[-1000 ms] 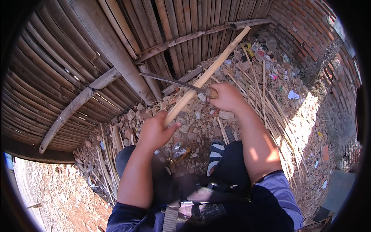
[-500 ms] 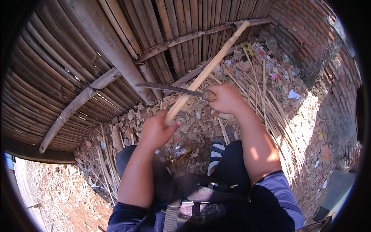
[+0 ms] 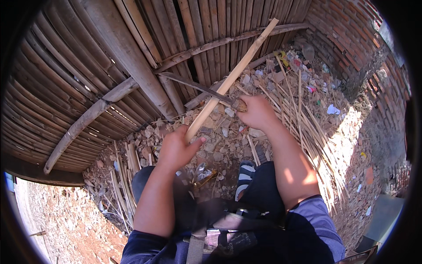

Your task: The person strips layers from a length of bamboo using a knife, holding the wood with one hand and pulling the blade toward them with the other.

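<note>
My left hand (image 3: 175, 147) is wrapped round the near end of a long pale bamboo strip (image 3: 241, 67), which slants up and away to the right. Closed on the brown handle of a long knife (image 3: 192, 83), my right hand (image 3: 258, 113) is to the right of the strip. The dark blade crosses over the strip near its middle, and its tip points up and left toward the bamboo wall. Whether the edge bites into the strip, I cannot tell.
A bamboo slat wall (image 3: 70, 66) with a thick pole (image 3: 132, 57) rises ahead and left. Split bamboo sticks (image 3: 303, 123) lie at right, with more sticks (image 3: 124, 189) at left. Rubble and litter cover the ground. A brick wall (image 3: 347, 39) closes the far right.
The knife has tilted, its tip swinging up and its handle turning slightly down. The strip's far end has shifted a little left and up. My left hand has hardly moved.
</note>
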{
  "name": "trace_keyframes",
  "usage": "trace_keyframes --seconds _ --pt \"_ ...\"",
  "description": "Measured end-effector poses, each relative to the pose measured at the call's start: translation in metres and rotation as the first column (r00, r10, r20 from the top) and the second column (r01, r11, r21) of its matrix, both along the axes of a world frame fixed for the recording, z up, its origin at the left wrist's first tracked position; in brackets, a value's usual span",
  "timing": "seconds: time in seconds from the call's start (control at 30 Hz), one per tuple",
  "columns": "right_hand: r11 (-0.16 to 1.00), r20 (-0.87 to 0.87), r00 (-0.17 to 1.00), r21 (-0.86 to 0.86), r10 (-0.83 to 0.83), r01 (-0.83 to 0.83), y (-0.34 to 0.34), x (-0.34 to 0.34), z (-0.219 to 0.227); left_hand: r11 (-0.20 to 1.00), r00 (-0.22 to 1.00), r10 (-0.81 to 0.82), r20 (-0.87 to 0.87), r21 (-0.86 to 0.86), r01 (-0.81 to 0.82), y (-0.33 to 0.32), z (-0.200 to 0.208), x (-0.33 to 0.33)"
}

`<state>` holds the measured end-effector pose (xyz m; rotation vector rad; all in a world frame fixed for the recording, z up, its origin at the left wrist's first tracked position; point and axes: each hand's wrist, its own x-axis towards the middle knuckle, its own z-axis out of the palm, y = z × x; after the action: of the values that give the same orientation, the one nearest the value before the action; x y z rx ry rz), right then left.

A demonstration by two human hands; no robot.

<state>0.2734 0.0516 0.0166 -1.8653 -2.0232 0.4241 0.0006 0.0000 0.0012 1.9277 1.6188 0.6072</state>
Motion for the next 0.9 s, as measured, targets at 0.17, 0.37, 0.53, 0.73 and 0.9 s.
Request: trace_keyframes --seconds 0.17,0.37,0.53,0.73,0.9 --pt "0.998 0.027 0.998 -0.051 0.048 -0.047 0.002 0.001 -0.003 1.0 0.999 0.005 -0.048 0.001 -0.005 -0.001 0.001 -0.001" --pt "0.983 -0.164 0.969 -0.037 -0.184 0.18 0.017 0.044 -0.015 0.996 0.998 -0.045 -0.034 0.069 0.047 0.001 -0.002 0.0" --pt "0.993 -0.215 0.969 -0.044 -0.12 0.113 0.012 0.023 -0.01 0.998 1.0 -0.023 -0.009 0.051 0.024 0.0 -0.004 0.003" --pt "0.996 0.017 0.996 -0.023 0.09 -0.089 0.004 -0.007 -0.009 0.999 1.0 0.006 0.009 0.036 -0.007 0.0 -0.004 0.0" --pt "0.988 -0.061 0.998 -0.153 -0.008 -0.002 0.012 0.018 -0.002 0.999 0.999 0.006 -0.041 -0.033 -0.008 0.0 0.004 0.002"
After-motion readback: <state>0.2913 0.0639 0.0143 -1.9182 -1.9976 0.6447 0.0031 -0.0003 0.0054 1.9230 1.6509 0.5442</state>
